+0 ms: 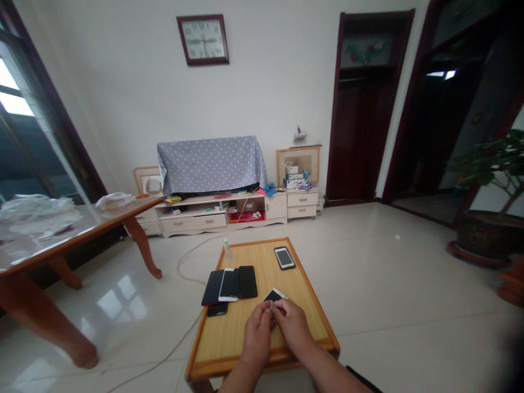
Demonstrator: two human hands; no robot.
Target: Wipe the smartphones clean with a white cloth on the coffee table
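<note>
My left hand [257, 330] and my right hand [291, 323] meet over the near part of a small wooden table [237, 333]. Both hands are closed in a pinch around a tiny pale object between the fingertips; I cannot make out what it is. Just beyond the fingers lies a phone [273, 295], partly hidden by them. Three phones [230, 284] lie side by side at the table's left, with another dark phone [216, 309] under their near edge. One more phone [284, 257] lies at the far right, and a small clear bottle [227, 250] stands at the far left corner.
A larger wooden table [61, 240] with plastic bags stands at the left. A cable [184, 267] runs across the tiled floor. A low TV cabinet [221, 210] with a covered screen lines the far wall. A potted plant [487, 229] stands right.
</note>
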